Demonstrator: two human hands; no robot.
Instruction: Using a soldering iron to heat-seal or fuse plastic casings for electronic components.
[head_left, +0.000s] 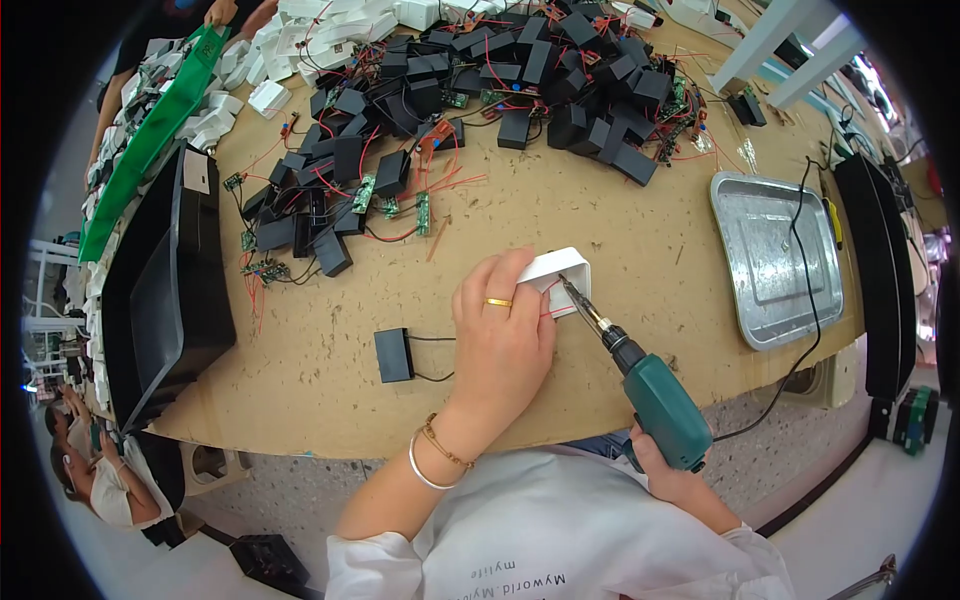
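On cardboard, one white case (pixel 560 275), one screwdriver (pixel 640 385).

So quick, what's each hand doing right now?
Left hand: closed on the white box.
Right hand: closed around the green soldering tool.

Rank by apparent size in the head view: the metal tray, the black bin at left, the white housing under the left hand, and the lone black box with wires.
1. black bin
2. metal tray
3. white housing, partly hidden by the left hand, so unsure
4. lone black box; close in size to the housing
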